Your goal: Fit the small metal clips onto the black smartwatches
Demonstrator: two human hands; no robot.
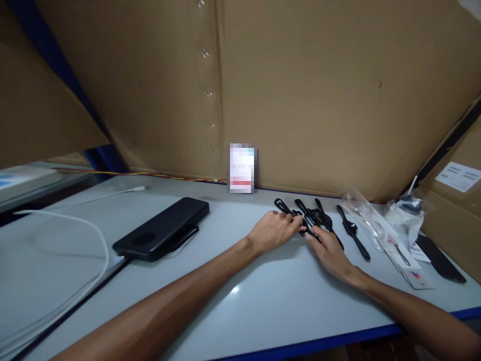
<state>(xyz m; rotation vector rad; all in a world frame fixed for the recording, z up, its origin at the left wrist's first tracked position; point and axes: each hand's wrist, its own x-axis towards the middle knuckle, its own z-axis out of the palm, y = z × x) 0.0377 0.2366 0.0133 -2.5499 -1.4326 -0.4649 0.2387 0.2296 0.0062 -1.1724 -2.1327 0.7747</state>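
Note:
Several black spokeshaves lie side by side on the right half of the table. My left hand (276, 229) has its fingers curled over the leftmost spokeshave (282, 204), whose looped handle end sticks out beyond the knuckles. Closed on the near end of that same tool is my right hand (331, 253), thumb and fingers together. The two hands nearly touch, and they hide the tool's middle. Just behind the right hand lie more spokeshaves (326, 220), close together. Another spokeshave (353, 231) rests apart, to the right of my right hand.
Clear-and-white packaging (400, 250) lies at the right, beside a plastic-wrapped item (408, 213) and a flat black object (441, 258). On the left are a black power bank-like device (161, 228) and a white cable (95, 228). A blurred-screen phone (242, 168) leans against the cardboard wall (300, 100).

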